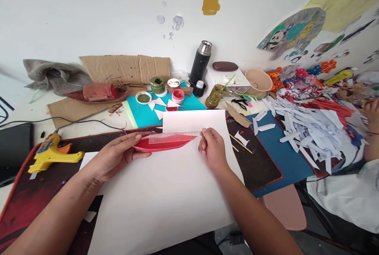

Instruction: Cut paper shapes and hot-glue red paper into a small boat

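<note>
A red leaf-shaped paper piece (pixel 166 144) lies over a large white sheet (pixel 166 195) on the dark desk mat (pixel 260 164). A clear plastic ruler (pixel 174 136) rests along the top of the red piece. My left hand (pixel 115 154) grips the left end of the red piece, fingers curled around it. My right hand (pixel 211 148) pinches the right end of the ruler near the tip of the red piece, fingers closed.
A yellow glue gun (pixel 50 154) lies at the left. Paint pots (pixel 166 89), a black flask (pixel 200 63) and a bowl (pixel 258 81) stand behind. A heap of white paper strips (pixel 308 128) fills the right, where another person's hand (pixel 371 113) shows.
</note>
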`<state>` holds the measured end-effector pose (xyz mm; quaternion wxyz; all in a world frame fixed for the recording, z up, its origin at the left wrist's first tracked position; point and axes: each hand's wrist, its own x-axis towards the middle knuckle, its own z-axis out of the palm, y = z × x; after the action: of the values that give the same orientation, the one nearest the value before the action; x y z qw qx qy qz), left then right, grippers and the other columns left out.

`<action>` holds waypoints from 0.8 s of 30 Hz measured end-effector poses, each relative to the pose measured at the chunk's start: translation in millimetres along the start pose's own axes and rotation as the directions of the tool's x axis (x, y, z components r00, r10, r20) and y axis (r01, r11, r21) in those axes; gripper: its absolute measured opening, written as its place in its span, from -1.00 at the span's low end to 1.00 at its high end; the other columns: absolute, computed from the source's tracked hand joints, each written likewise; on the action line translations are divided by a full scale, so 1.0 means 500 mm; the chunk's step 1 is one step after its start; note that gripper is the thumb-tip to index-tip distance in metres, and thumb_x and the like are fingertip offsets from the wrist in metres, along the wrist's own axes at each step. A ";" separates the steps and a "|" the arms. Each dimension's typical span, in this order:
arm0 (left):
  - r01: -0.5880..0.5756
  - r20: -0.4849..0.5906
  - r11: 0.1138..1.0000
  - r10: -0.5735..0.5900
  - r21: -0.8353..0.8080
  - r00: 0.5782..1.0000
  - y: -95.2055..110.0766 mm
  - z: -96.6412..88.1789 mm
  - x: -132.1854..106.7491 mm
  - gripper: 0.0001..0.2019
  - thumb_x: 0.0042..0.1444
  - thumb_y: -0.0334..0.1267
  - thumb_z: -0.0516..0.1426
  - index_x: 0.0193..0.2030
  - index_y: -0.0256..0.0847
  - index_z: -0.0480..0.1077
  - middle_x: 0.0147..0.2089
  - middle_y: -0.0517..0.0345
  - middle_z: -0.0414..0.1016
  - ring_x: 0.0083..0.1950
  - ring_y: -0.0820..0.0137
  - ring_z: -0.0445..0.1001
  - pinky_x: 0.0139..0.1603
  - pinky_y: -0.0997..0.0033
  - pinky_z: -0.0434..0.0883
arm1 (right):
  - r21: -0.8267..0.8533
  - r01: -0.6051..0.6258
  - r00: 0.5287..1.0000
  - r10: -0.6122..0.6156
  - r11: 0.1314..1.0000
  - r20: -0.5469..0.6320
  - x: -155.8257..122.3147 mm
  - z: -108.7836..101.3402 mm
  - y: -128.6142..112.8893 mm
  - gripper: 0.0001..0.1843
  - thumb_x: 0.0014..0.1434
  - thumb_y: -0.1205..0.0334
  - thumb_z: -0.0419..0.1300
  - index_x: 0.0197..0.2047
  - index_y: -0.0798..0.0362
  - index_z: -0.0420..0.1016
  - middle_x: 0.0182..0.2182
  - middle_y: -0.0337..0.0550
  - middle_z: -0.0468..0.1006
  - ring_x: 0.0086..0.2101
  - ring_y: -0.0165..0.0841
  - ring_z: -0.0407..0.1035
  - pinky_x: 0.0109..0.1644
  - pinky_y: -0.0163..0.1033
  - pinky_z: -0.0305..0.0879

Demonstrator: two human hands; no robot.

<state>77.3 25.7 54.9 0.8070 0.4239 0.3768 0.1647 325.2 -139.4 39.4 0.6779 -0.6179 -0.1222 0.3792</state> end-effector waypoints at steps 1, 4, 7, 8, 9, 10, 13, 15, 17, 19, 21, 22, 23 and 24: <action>-0.003 0.000 1.000 0.003 0.004 1.000 0.000 0.000 0.000 -0.47 0.07 0.07 0.55 0.14 -0.10 0.77 0.32 -0.10 0.71 0.22 -0.02 0.73 -0.01 0.34 0.79 | 0.000 0.000 1.000 0.000 1.000 0.000 0.000 0.000 0.000 -0.53 0.18 -0.10 0.50 -0.45 -0.04 0.37 -0.71 -0.47 0.25 -0.73 -0.52 0.06 -0.60 -0.32 0.03; -0.006 0.006 1.000 0.006 0.020 1.000 -0.002 -0.002 0.001 -0.48 0.09 0.09 0.53 0.12 -0.14 0.77 0.33 -0.14 0.70 0.26 -0.06 0.71 0.00 0.33 0.79 | 0.005 0.001 1.000 -0.001 1.000 -0.004 0.000 0.000 0.000 -0.56 0.18 -0.07 0.49 -0.45 -0.03 0.39 -0.72 -0.47 0.26 -0.72 -0.53 0.05 -0.59 -0.33 0.05; -0.009 0.009 1.000 0.009 0.025 1.000 -0.004 -0.004 0.001 -0.47 0.12 0.10 0.52 0.12 -0.19 0.77 0.35 -0.17 0.68 0.28 -0.08 0.69 0.02 0.32 0.78 | 0.008 0.001 1.000 -0.001 1.000 -0.008 0.000 0.000 0.000 -0.57 0.18 -0.06 0.49 -0.46 -0.02 0.40 -0.72 -0.47 0.26 -0.72 -0.53 0.04 -0.58 -0.33 0.05; -0.010 0.009 1.000 0.010 0.023 1.000 -0.005 -0.005 0.001 -0.47 0.12 0.10 0.51 0.12 -0.19 0.77 0.35 -0.18 0.68 0.28 -0.08 0.69 0.02 0.32 0.78 | 0.007 0.000 1.000 0.000 1.000 -0.008 0.000 0.000 0.000 -0.57 0.18 -0.06 0.49 -0.46 -0.02 0.40 -0.72 -0.47 0.26 -0.72 -0.53 0.04 -0.58 -0.33 0.05; -0.011 0.009 1.000 0.011 0.022 1.000 -0.005 -0.005 0.001 -0.47 0.13 0.09 0.51 0.12 -0.19 0.77 0.35 -0.18 0.68 0.29 -0.09 0.69 0.02 0.32 0.78 | 0.007 -0.001 1.000 0.001 1.000 -0.009 0.000 0.000 0.000 -0.57 0.18 -0.05 0.49 -0.46 -0.03 0.40 -0.72 -0.47 0.26 -0.72 -0.53 0.04 -0.58 -0.32 0.05; -0.013 0.008 1.000 0.013 0.021 1.000 -0.005 -0.005 0.001 -0.48 0.13 0.09 0.51 0.13 -0.19 0.77 0.36 -0.18 0.67 0.29 -0.09 0.69 0.02 0.32 0.78 | 0.006 -0.002 1.000 0.002 1.000 -0.009 -0.001 0.000 0.000 -0.56 0.18 -0.05 0.49 -0.46 -0.03 0.40 -0.72 -0.47 0.26 -0.72 -0.52 0.04 -0.58 -0.32 0.05; -0.020 0.009 1.000 0.020 0.011 1.000 -0.005 -0.004 0.000 -0.49 0.16 0.08 0.50 0.15 -0.16 0.76 0.39 -0.16 0.65 0.32 -0.09 0.67 0.01 0.32 0.78 | 0.007 -0.002 1.000 0.002 1.000 -0.009 -0.001 0.000 0.001 -0.56 0.17 -0.05 0.49 -0.47 -0.03 0.38 -0.72 -0.46 0.26 -0.72 -0.53 0.05 -0.58 -0.32 0.05; -0.026 0.020 1.000 0.026 -0.004 0.999 -0.006 -0.004 0.000 -0.49 0.19 0.10 0.47 0.17 -0.16 0.75 0.40 -0.18 0.64 0.33 -0.10 0.67 0.01 0.33 0.78 | 0.006 0.002 1.000 -0.002 1.000 -0.009 -0.002 -0.001 0.001 -0.57 0.18 -0.04 0.49 -0.47 -0.03 0.39 -0.71 -0.46 0.27 -0.72 -0.52 0.05 -0.58 -0.32 0.05; -0.029 0.038 0.999 0.029 -0.020 0.999 -0.009 -0.006 0.002 -0.46 0.22 0.14 0.45 0.17 -0.20 0.75 0.39 -0.24 0.64 0.31 -0.11 0.68 0.00 0.32 0.78 | 0.004 0.005 1.000 -0.005 1.000 -0.010 -0.001 -0.002 0.002 -0.57 0.18 -0.04 0.49 -0.46 -0.03 0.38 -0.71 -0.45 0.27 -0.71 -0.52 0.05 -0.59 -0.31 0.05; -0.029 0.051 0.999 0.031 -0.029 0.998 -0.011 -0.009 0.004 -0.44 0.23 0.18 0.43 0.15 -0.24 0.75 0.37 -0.29 0.64 0.29 -0.12 0.70 0.00 0.31 0.78 | 0.003 0.003 1.000 -0.003 1.000 -0.009 -0.001 -0.002 0.002 -0.56 0.19 -0.04 0.49 -0.46 -0.04 0.37 -0.71 -0.45 0.26 -0.71 -0.51 0.05 -0.59 -0.31 0.05; -0.024 0.062 0.999 0.026 -0.035 0.998 -0.013 -0.011 0.006 -0.41 0.22 0.21 0.42 0.15 -0.26 0.75 0.37 -0.30 0.65 0.28 -0.12 0.71 -0.01 0.32 0.78 | 0.004 0.000 1.000 0.000 1.000 -0.009 -0.001 -0.002 0.001 -0.55 0.18 -0.05 0.50 -0.46 -0.04 0.36 -0.71 -0.46 0.26 -0.72 -0.51 0.04 -0.59 -0.31 0.04; -0.020 0.067 0.999 0.023 -0.038 0.998 -0.013 -0.012 0.006 -0.40 0.22 0.22 0.42 0.16 -0.25 0.74 0.36 -0.30 0.65 0.27 -0.11 0.71 -0.01 0.32 0.78 | 0.006 -0.001 1.000 0.001 1.000 -0.009 -0.001 -0.002 0.000 -0.54 0.18 -0.05 0.50 -0.46 -0.04 0.36 -0.71 -0.46 0.26 -0.71 -0.52 0.03 -0.59 -0.31 0.04; -0.016 0.071 0.999 0.019 -0.041 0.997 -0.013 -0.013 0.006 -0.39 0.22 0.23 0.42 0.17 -0.25 0.74 0.36 -0.30 0.66 0.26 -0.10 0.72 -0.02 0.33 0.78 | 0.007 -0.001 1.000 0.002 1.000 -0.009 -0.001 -0.002 0.000 -0.54 0.18 -0.05 0.50 -0.46 -0.04 0.35 -0.70 -0.45 0.26 -0.71 -0.52 0.03 -0.59 -0.31 0.04; -0.013 0.071 0.999 0.016 -0.045 0.997 -0.013 -0.013 0.006 -0.38 0.21 0.24 0.42 0.17 -0.25 0.74 0.35 -0.30 0.66 0.25 -0.09 0.73 -0.02 0.33 0.78 | 0.007 -0.002 1.000 0.002 1.000 -0.011 -0.001 -0.002 -0.001 -0.54 0.18 -0.04 0.50 -0.46 -0.04 0.36 -0.70 -0.45 0.26 -0.71 -0.53 0.03 -0.59 -0.31 0.05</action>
<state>74.0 27.5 45.9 0.8279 0.4144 0.3408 0.1637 325.7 -140.6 39.6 0.6803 -0.6176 -0.1168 0.3768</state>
